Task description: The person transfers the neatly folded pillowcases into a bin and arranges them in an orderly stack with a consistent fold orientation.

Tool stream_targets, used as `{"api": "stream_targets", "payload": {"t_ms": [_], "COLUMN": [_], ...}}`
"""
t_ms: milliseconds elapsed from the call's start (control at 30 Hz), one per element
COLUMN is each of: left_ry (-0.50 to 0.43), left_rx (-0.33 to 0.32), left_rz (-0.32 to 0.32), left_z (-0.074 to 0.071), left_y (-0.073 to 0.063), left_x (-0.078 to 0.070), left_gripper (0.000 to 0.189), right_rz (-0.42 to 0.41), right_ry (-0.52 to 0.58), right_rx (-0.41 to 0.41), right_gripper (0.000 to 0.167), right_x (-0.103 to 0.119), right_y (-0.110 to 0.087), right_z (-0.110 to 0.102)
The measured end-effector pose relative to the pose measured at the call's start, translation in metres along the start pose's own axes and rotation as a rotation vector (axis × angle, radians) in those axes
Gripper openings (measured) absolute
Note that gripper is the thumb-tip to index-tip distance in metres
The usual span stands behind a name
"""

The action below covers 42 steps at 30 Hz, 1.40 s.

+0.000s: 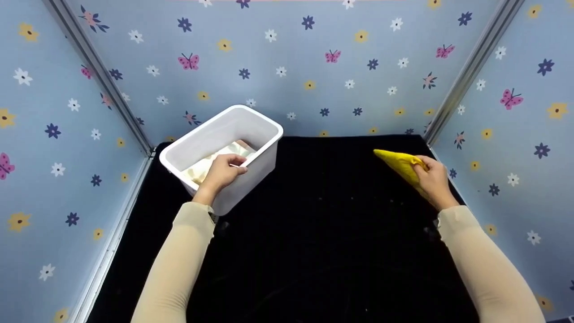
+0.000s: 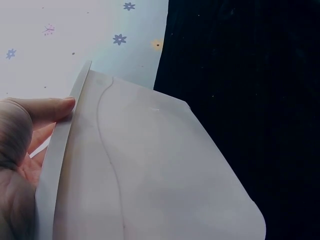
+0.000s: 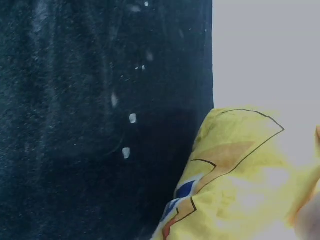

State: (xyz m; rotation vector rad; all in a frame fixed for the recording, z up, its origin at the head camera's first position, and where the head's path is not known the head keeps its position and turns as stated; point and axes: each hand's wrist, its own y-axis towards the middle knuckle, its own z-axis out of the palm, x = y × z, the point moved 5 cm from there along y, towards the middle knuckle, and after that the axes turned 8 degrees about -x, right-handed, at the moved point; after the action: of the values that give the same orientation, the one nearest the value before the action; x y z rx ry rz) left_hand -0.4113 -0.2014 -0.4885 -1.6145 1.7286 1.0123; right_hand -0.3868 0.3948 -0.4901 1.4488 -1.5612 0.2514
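A white plastic bin [image 1: 244, 188] stands tilted at the left in the head view, with pale patterned cloth [image 1: 204, 166] inside it. My left hand [image 1: 223, 170] grips its near rim, thumb outside and fingers inside. The left wrist view shows the thumb pressed against the rim [image 2: 62, 140] beside the bin's smooth side wall. At the right, my right hand [image 1: 432, 177] pinches a folded yellow cloth [image 1: 401, 166] and holds it by one edge. Blue and orange printing with dark outlines shows on the yellow cloth [image 3: 240, 165] in the right wrist view; most of that hand is out of frame there.
A black cloth surface [image 1: 332, 242] spreads under both hands, with small white specks [image 3: 132, 118] on it. Flowered blue panels [image 1: 309, 67] enclose the back and both sides. Metal posts [image 1: 471, 72] stand at the back corners.
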Motion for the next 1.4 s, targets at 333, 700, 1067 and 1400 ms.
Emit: {"api": "stream_targets", "payload": {"t_ms": [333, 700, 1067, 1400], "left_ry": [0.012, 0.004, -0.109, -0.189], "left_rx": [-0.019, -0.063, -0.198, -0.011], "left_rz": [0.026, 0.047, 0.213, 0.274], "left_z": [-0.001, -0.004, 0.000, 0.051], "left_y": [-0.002, -0.006, -0.013, -0.026], "left_x": [0.000, -0.006, -0.046, -0.062], "left_gripper": [0.033, 0.038, 0.029, 0.036], "right_rz": [-0.076, -0.072, -0.113, -0.149], "right_ry": [0.040, 0.059, 0.133, 0.183], "right_rx": [0.008, 0.044, 0.062, 0.070], "right_gripper": [0.021, 0.022, 0.019, 0.014], "right_x": [0.020, 0.040, 0.061, 0.087], "right_y": [0.004, 0.006, 0.005, -0.002], "right_z": [0.002, 0.006, 0.006, 0.017]}}
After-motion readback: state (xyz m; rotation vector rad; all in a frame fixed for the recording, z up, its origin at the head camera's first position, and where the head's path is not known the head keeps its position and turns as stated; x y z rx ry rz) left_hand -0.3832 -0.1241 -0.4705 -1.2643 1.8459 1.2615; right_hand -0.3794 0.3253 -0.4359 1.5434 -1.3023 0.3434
